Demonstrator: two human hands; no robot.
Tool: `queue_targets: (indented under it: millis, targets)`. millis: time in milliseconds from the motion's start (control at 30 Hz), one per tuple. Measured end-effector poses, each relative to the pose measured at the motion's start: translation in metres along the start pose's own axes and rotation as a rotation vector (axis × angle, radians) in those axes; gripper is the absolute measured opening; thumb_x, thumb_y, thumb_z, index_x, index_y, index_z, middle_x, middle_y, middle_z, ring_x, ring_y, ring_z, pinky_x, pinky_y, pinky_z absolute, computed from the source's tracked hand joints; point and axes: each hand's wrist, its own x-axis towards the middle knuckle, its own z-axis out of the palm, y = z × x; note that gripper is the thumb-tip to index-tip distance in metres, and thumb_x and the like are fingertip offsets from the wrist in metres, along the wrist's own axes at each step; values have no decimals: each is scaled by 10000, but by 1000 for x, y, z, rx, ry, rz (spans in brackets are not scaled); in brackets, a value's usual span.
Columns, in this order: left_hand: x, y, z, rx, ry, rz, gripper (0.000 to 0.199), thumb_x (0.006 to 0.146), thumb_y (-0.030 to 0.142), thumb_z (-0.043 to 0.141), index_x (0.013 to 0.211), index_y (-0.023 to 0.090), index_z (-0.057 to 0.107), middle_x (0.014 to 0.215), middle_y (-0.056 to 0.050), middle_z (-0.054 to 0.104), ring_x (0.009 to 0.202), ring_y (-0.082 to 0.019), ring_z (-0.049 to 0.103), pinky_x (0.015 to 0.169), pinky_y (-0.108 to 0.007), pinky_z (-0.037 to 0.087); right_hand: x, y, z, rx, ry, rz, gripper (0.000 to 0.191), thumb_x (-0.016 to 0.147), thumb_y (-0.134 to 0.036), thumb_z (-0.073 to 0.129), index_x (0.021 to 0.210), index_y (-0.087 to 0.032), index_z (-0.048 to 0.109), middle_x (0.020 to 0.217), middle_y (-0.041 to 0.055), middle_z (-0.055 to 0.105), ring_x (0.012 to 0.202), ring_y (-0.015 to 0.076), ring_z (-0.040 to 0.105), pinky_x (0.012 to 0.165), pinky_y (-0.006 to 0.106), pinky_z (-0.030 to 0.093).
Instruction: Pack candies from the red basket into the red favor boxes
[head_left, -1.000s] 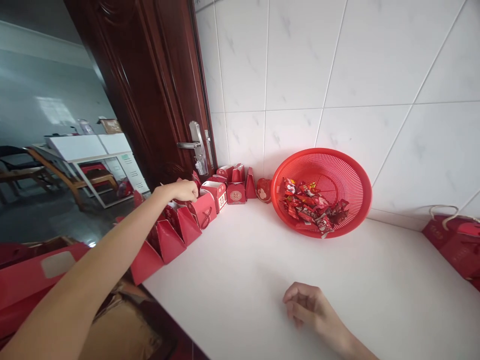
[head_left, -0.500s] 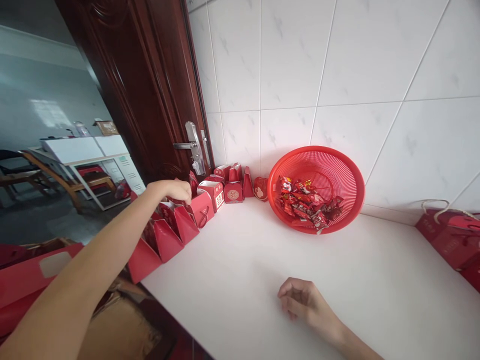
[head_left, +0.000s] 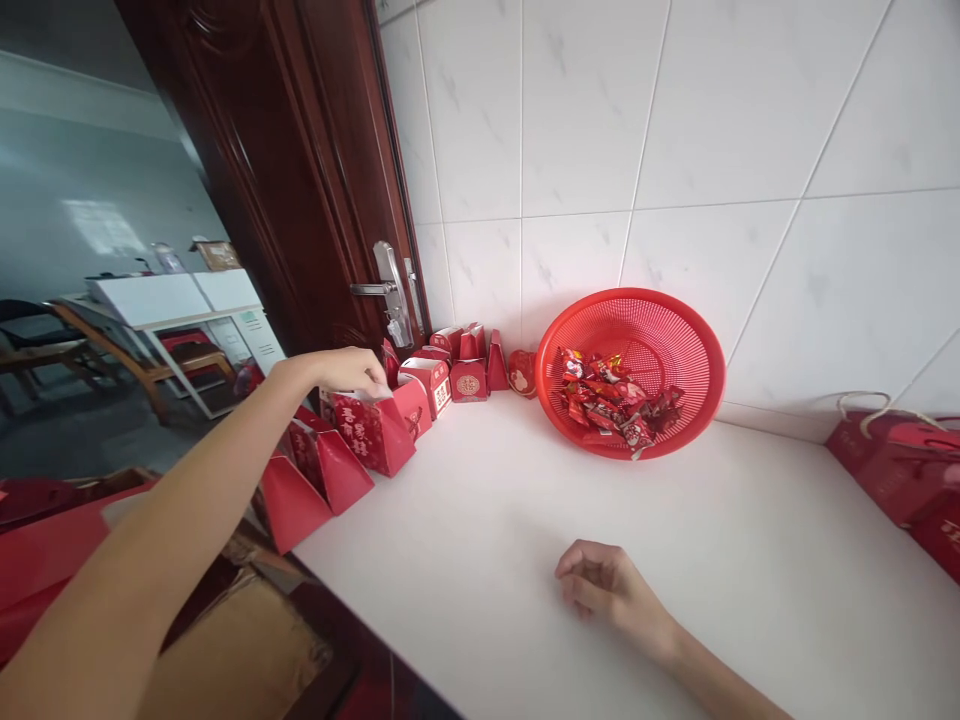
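My left hand [head_left: 355, 370] is closed on the top edge of a red candy box [head_left: 375, 432] with white lettering, in a row at the table's left edge. Its fingertips are partly hidden behind the top of the box. More red boxes stand on both sides of it, among them a slanted one [head_left: 298, 503] nearest me and a lower one [head_left: 429, 385] with a white-and-gold patch. Above the white table [head_left: 480, 560], my right hand [head_left: 604, 588] is loosely curled, thumb near the index finger, with nothing visible in it.
A red plastic basket [head_left: 709, 370] with wrapped candies [head_left: 619, 395] leans against the tiled wall. Red bags with rope handles [head_left: 892, 460] stand at the right. A brown door [head_left: 300, 150] borders the left back, and a cardboard box [head_left: 240, 640] lies below the table's left edge.
My left hand has shifted slightly, and the lettered box in it is turned and sits farther onto the table, its printed side now showing. My right hand stays curled in place.
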Motion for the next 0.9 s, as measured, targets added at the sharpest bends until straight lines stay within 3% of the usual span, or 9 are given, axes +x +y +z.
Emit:
queue_targets:
  millis: [67, 200, 333, 467, 567, 667, 800, 900]
  targets:
    - [-3, 22, -7, 12, -66, 75, 285, 641, 471, 618, 587, 191, 629, 622, -14, 568, 621, -169, 514, 580, -256, 357, 0, -2, 1, 5, 12, 0, 286, 768, -445, 721, 811, -187, 605, 679, -6, 591, 558, 116, 507, 559, 269, 423]
    - [-9, 88, -5, -4, 0, 358, 399, 790, 514, 548, 565, 184, 543, 567, 5, 449, 538, -122, 376, 562, -273, 274, -1, -5, 0, -83, 188, -109, 428, 813, -561, 670, 1038, -209, 573, 697, -30, 539, 566, 126, 479, 565, 280, 420]
    - [-6, 165, 21, -51, -37, 659, 349, 838, 364, 524, 545, 181, 474, 535, 27, 404, 508, -106, 323, 557, -282, 257, -3, -8, -9, -295, 449, -182, 727, 777, -576, 714, 1342, -226, 419, 695, -52, 511, 610, 164, 500, 645, 319, 455]
    - [12, 217, 51, -103, -77, 839, 300, 837, 260, 534, 556, 176, 471, 521, 45, 376, 499, -97, 299, 536, -282, 236, -2, -10, -21, -345, 511, -193, 862, 748, -578, 743, 1418, -195, 359, 803, -1, 599, 702, 199, 561, 677, 340, 485]
    - [30, 232, 70, -288, -55, 907, 142, 840, 261, 574, 782, 151, 642, 658, 30, 515, 583, -103, 411, 569, -249, 286, 1, -8, -32, -328, 484, -176, 662, 768, -573, 727, 1260, -199, 489, 899, 35, 657, 748, 203, 593, 671, 329, 493]
    - [46, 233, 91, -554, -67, 817, 318, 882, 331, 595, 1130, 139, 646, 733, 26, 568, 616, -105, 450, 612, -237, 340, 4, -5, -42, -392, 509, -191, 521, 743, -530, 759, 1103, -212, 558, 969, 54, 682, 829, 231, 627, 724, 351, 515]
    - [55, 226, 120, -908, -198, 735, 412, 819, 402, 723, 1134, 152, 637, 724, 40, 590, 613, -89, 474, 621, -223, 357, 4, -4, -48, -326, 468, -259, 617, 740, -480, 780, 1243, -229, 527, 1178, 99, 681, 1063, 302, 651, 875, 424, 539]
    - [58, 225, 135, -1143, -330, 682, 491, 712, 424, 834, 1099, 172, 668, 798, 18, 653, 659, -90, 539, 631, -217, 381, 3, -5, -45, -257, 394, -262, 597, 759, -484, 773, 1245, -230, 537, 1195, 108, 694, 1088, 319, 663, 905, 455, 543]
